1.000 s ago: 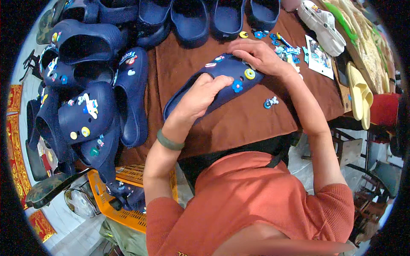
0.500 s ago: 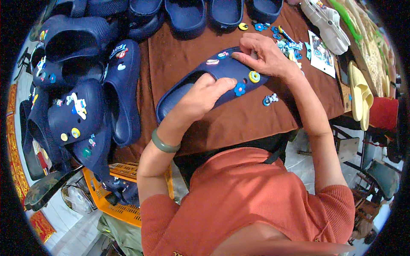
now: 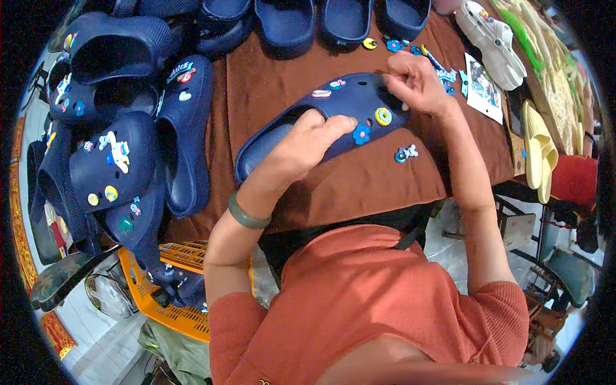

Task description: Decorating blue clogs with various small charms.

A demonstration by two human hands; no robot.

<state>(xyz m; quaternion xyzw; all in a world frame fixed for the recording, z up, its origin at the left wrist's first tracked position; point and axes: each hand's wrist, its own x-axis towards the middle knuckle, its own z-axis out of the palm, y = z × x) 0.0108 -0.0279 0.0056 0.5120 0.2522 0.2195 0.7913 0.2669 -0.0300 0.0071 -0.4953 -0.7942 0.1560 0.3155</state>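
A navy blue foam clog (image 3: 354,101) lies slanted on the brown cloth. My left hand (image 3: 303,146) grips it, fingers inside the opening and thumb on the upper, beside a blue flower charm (image 3: 362,133). Next to the flower sits a yellow ring-shaped charm (image 3: 383,116). A pink-and-white oval charm (image 3: 321,94) and a small round charm (image 3: 337,84) are on the far side of the upper, near a bare hole. My right hand (image 3: 420,86) is at the toe end with its fingers curled; whether something is in them is hidden. Below the toe lies a loose blue-grey charm (image 3: 405,153).
Decorated navy clogs (image 3: 115,160) are piled on the left, and more clogs (image 3: 285,29) line the far edge. Loose charms (image 3: 393,45), a printed card (image 3: 482,90), a white clog (image 3: 491,45) and yellow slippers (image 3: 540,151) lie right. An orange crate (image 3: 173,305) stands below left.
My right hand has shifted right and off the upper, so the hole near the toe now shows. My left hand keeps its grip on the clog.
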